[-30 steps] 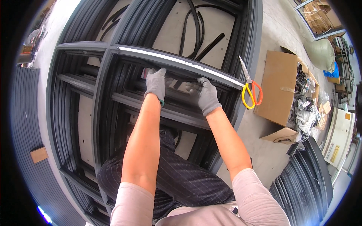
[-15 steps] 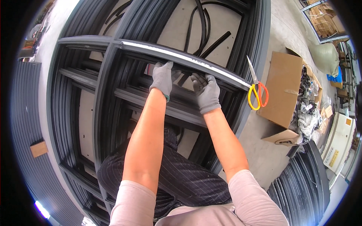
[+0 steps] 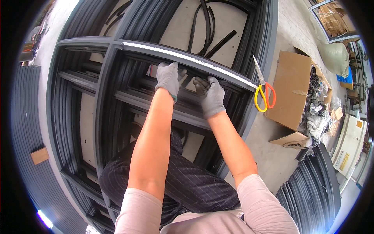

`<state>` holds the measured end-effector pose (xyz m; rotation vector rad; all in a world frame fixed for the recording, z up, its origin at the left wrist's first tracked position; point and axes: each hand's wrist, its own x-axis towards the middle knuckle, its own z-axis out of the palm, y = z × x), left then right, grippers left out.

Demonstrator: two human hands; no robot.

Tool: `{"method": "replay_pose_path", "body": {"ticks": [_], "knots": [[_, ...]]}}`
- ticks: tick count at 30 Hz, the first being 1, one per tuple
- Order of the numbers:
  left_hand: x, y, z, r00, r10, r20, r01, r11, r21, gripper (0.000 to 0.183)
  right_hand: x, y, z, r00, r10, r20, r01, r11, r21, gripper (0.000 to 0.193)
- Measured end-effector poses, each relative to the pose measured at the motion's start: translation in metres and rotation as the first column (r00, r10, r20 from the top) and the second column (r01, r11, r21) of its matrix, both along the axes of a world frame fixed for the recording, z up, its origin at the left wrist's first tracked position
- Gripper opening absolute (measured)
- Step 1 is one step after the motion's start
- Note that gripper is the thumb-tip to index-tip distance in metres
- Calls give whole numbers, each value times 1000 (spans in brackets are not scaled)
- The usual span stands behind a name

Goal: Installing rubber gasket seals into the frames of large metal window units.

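My left hand (image 3: 168, 80), in a grey glove, is at the near side of a grey window-frame crossbar (image 3: 157, 49) that carries a white strip. Its fingers are bent against the bar's near edge, with the thumb pointing right. To the right, my gloved right hand (image 3: 213, 96) is turned partly palm up, its dark-coated fingers curled in below the same bar. Whatever the fingertips pinch, if anything, is hidden in the shadow there. Scissors (image 3: 264, 91) with one yellow and one orange handle lie at the bar's right end, blades partly apart.
Several dark frames (image 3: 103, 78) are stacked beneath, with black rubber strips (image 3: 210, 31) inside a far opening. To the right stands a cardboard box (image 3: 287, 89) of scraps, near dark curved profiles (image 3: 307, 187). Grey ribbed panels (image 3: 29, 117) and a small wooden block (image 3: 39, 156) lie at left.
The view has shifted slightly, so the frames and scissors sit a little further left. Both hands stay beside the same bar; the right hand's fingers look slightly more curled.
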<state>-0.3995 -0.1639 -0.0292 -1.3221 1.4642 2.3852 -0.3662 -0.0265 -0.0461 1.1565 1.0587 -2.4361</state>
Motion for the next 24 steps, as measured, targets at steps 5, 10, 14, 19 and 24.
{"method": "replay_pose_path", "body": {"ticks": [5,10,14,19,24], "knots": [[3,-4,-1,999,21,-25,-20,997,75,19,-2,-4,3,999,15,-30,-15,1000,18,25],[2,5,5,1000,29,8,-30,997,66,17,-3,2,-4,994,88,-58,-84,994,65,26],[9,9,-5,999,-35,-21,39,964,261,18,-4,4,-14,983,164,-81,-150,977,151,28],[9,20,-6,1000,-8,8,6,965,262,17,-5,3,-15,983,181,-38,-168,958,232,29],[16,22,-19,994,16,-106,11,969,249,19,0,15,-8,947,319,-22,-289,882,373,32]]}}
